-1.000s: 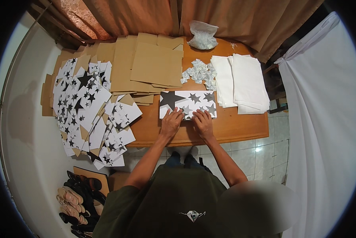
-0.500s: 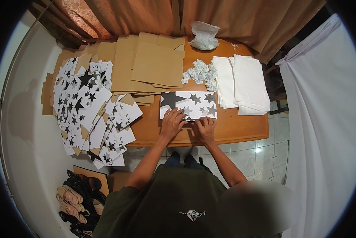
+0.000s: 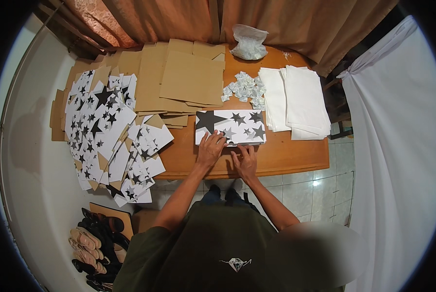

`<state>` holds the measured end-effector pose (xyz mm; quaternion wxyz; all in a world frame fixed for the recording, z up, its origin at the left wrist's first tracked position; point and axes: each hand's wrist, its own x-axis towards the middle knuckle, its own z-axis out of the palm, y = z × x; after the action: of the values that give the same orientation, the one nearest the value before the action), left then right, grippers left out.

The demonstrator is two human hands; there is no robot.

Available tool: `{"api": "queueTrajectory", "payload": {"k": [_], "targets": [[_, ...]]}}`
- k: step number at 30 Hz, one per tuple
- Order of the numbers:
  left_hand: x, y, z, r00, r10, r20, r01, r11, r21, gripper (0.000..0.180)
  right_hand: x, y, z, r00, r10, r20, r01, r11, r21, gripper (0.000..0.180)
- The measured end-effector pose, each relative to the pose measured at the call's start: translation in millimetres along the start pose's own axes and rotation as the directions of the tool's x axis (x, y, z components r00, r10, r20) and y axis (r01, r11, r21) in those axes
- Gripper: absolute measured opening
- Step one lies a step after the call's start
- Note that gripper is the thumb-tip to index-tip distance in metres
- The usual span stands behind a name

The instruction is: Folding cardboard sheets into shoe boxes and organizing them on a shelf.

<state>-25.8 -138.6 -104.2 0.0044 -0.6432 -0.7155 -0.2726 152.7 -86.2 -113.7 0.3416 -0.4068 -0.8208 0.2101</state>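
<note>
A white box (image 3: 237, 119) printed with black and grey stars lies in front of me near the table's front edge, its lid side up. On its near left part rests my left hand (image 3: 210, 148), fingers stretched over the top. My right hand (image 3: 246, 162) is at the box's near side, fingers apart, with fingertips at the front edge. Neither hand grips anything that I can make out. Beyond the box lies a pile of small white sachets (image 3: 244, 87).
Star-printed card pieces (image 3: 101, 126) heap up at the left, beside brown cardboard sheets (image 3: 191, 80). White paper sheets (image 3: 305, 102) are stacked at the right. A clear plastic bag (image 3: 249, 43) stands at the back of the wooden table (image 3: 295, 158). Shoes (image 3: 94, 243) sit lower left.
My right hand has shifted slightly left and toward me along the box's near side, and its fingers have spread. The left hand stays on the box's near left part.
</note>
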Motion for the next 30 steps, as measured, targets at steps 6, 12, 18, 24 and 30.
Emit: {"api": "queueTrajectory", "payload": {"k": [6, 12, 18, 24, 30], "targets": [[3, 3, -1, 1.0, 0.013, -0.023, -0.012, 0.999, 0.045, 0.024, 5, 3, 6, 0.97, 0.226, 0.089, -0.239, 0.951, 0.197, 0.034], [8, 4, -4, 1.0, -0.028, 0.002, 0.028, 1.0, 0.007, 0.027, 3, -8, 7, 0.97, 0.237, 0.051, -0.242, 0.93, 0.275, 0.031], [6, 1, -3, 0.999, -0.023, 0.037, 0.023, 1.0, 0.008, 0.027, 9, -1, 4, 0.976, 0.2, 0.087, -0.216, 0.944, 0.249, 0.033], [1, -2, 2, 1.0, -0.013, -0.003, 0.013, 1.0, -0.015, 0.027, 4, 9, -4, 0.999, -0.011, 0.051, 0.008, 0.998, 0.069, 0.033], [5, 2, -6, 0.998, -0.033, 0.055, 0.035, 0.999, -0.036, 0.03, 23, 9, -13, 0.961, -0.272, 0.049, 0.275, 0.923, -0.27, 0.037]]}}
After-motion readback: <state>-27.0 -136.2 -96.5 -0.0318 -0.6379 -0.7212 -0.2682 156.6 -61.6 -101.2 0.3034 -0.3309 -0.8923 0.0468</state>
